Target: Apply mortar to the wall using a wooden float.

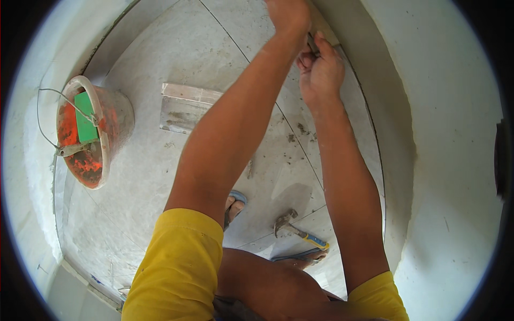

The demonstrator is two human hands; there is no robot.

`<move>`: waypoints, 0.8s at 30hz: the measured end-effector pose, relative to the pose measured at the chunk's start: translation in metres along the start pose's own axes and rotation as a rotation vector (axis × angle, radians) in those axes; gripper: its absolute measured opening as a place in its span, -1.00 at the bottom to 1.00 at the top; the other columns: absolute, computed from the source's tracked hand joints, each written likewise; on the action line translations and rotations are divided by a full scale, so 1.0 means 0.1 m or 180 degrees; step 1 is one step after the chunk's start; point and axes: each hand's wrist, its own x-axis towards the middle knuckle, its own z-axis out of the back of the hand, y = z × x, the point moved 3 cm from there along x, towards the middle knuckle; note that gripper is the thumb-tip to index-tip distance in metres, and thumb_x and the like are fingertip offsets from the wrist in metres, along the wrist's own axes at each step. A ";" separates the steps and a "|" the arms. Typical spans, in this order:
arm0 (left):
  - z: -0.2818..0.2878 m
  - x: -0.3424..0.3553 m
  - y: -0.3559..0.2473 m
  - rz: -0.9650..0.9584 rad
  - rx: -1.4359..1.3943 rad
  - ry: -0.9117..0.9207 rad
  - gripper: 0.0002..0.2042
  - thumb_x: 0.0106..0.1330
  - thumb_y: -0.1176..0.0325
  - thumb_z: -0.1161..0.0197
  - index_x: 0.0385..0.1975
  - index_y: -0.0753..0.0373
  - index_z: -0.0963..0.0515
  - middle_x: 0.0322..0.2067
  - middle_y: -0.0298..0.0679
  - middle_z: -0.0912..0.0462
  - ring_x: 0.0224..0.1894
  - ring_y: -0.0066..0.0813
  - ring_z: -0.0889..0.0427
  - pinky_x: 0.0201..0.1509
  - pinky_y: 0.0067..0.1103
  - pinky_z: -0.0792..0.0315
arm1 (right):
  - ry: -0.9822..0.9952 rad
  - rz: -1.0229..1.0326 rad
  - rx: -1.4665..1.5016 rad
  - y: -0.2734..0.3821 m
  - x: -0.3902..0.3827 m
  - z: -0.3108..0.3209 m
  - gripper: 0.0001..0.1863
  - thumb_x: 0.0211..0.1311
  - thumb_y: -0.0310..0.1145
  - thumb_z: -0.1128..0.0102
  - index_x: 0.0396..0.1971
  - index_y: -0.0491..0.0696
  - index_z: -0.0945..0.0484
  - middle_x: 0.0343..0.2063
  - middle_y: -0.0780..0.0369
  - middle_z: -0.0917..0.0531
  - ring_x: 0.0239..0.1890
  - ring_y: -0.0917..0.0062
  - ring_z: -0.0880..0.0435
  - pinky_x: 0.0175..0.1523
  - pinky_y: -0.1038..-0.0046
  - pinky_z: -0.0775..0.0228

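- Tiles [150, 176] already cover the floor to the right of the bucket [120, 117], and a beige band [392, 117] lines the wall foot far to its right; dark lines show at the joints and along that edge, so finishing probably remains.
- Slim dark piece [312, 45] sits between the hands, well to the bucket's right and farther from the person, beside the wall foot; this spot looks unfinished, though the exact stage cannot be told.
- The right hand [326, 72] has its grip closed on that piece, fingers curled, thumb extended alongside.
- The left hand [289, 18] bends over beside it; its fingertips are hidden, so its grip cannot be told.
- A green block [84, 120] rests inside the bucket; just to the bucket's right lies a flat plate [183, 112], perhaps a trowel, partly behind the left forearm.
- Grey crumbs [301, 128] lie farther right of the bucket and may need sweeping.
- A hammer [308, 237] lies nearer the person than the bucket and to its right, close to a sandalled foot [309, 258], perhaps in the way of a step.
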 end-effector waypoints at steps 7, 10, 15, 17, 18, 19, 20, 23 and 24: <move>0.01 -0.16 0.02 0.0099 0.0260 -0.0097 -0.47 0.40 0.17 0.00 0.15 0.54 -0.20 0.03 0.21 -0.42 0.06 0.02 -0.44 0.12 -0.37 -0.30 | -0.0119 -0.0002 0.0084 -0.02 -0.04 0.09 -0.84 0.24 -0.31 -0.17 -0.39 -0.07 -0.43 -0.63 0.34 -0.46 -0.67 0.68 -0.29 -0.53 0.54 -0.09; 0.01 -0.18 0.02 0.0143 0.0230 0.0070 -0.45 0.40 0.16 0.00 0.14 0.56 -0.18 0.02 0.24 -0.42 0.04 0.04 -0.45 0.12 -0.36 -0.32 | -0.0076 0.0045 0.0006 0.00 -0.02 0.09 -0.83 0.25 -0.30 -0.15 -0.39 -0.07 -0.42 -0.61 0.35 -0.45 -0.65 0.70 -0.30 -0.53 0.56 -0.10; 0.03 -0.14 0.08 -0.0022 0.0646 -0.0093 -0.52 0.40 0.15 0.00 0.02 0.53 -0.26 -0.09 0.20 -0.49 -0.04 0.03 -0.49 0.04 -0.33 -0.34 | -0.0152 -0.0015 -0.0177 0.01 -0.09 0.10 -0.81 0.28 -0.27 -0.13 -0.35 -0.09 -0.42 -0.58 0.37 -0.42 -0.62 0.71 -0.31 -0.54 0.59 -0.11; 0.01 -0.14 0.07 -0.0009 0.0489 -0.0069 -0.52 0.40 0.14 0.00 0.01 0.53 -0.27 -0.10 0.19 -0.49 -0.05 0.03 -0.49 0.03 -0.33 -0.35 | -0.0103 -0.0050 -0.0172 0.01 -0.06 0.11 -0.80 0.28 -0.26 -0.13 -0.33 -0.09 -0.42 -0.57 0.36 -0.42 -0.61 0.71 -0.32 -0.55 0.58 -0.11; -0.01 -0.15 0.06 0.0011 0.0333 -0.0056 -0.53 0.40 0.14 -0.01 0.00 0.53 -0.28 -0.11 0.17 -0.50 -0.06 0.03 -0.49 0.02 -0.32 -0.35 | -0.0110 -0.0041 -0.0177 0.02 -0.06 0.11 -0.80 0.28 -0.26 -0.13 -0.33 -0.09 -0.42 -0.57 0.36 -0.42 -0.61 0.71 -0.32 -0.55 0.58 -0.11; -0.02 -0.14 0.06 0.0018 0.0324 -0.0045 -0.53 0.40 0.14 -0.01 0.00 0.53 -0.28 -0.11 0.17 -0.50 -0.06 0.03 -0.49 0.02 -0.32 -0.35 | -0.0101 -0.0017 -0.0192 0.02 -0.05 0.10 -0.79 0.28 -0.26 -0.14 -0.34 -0.09 -0.42 -0.59 0.36 -0.41 -0.61 0.71 -0.31 -0.55 0.58 -0.11; 0.00 -0.12 0.05 -0.0018 0.0130 -0.0028 -0.53 0.40 0.14 -0.01 -0.01 0.52 -0.28 -0.12 0.15 -0.50 -0.08 0.00 -0.50 0.02 -0.33 -0.35 | -0.0097 0.0001 -0.0207 0.02 -0.05 0.09 -0.79 0.27 -0.26 -0.14 -0.35 -0.09 -0.42 -0.61 0.35 -0.40 -0.62 0.70 -0.31 -0.56 0.58 -0.11; 0.03 -0.02 0.02 0.0004 -0.0114 -0.0002 -0.54 0.40 0.13 0.00 -0.02 0.50 -0.30 -0.15 0.09 -0.51 -0.12 -0.09 -0.50 -0.02 -0.36 -0.37 | -0.0132 -0.0062 -0.0221 0.03 -0.08 0.08 -0.78 0.26 -0.25 -0.16 -0.37 -0.09 -0.43 -0.65 0.34 -0.38 -0.65 0.69 -0.28 -0.55 0.57 -0.11; 0.03 0.01 0.00 0.0042 -0.0160 -0.0005 -0.55 0.40 0.13 0.00 -0.03 0.49 -0.31 -0.16 0.06 -0.51 -0.14 -0.15 -0.50 -0.06 -0.37 -0.38 | -0.0138 -0.0055 -0.0212 0.04 -0.09 0.07 -0.78 0.26 -0.25 -0.16 -0.37 -0.09 -0.43 -0.65 0.34 -0.38 -0.65 0.69 -0.28 -0.55 0.57 -0.11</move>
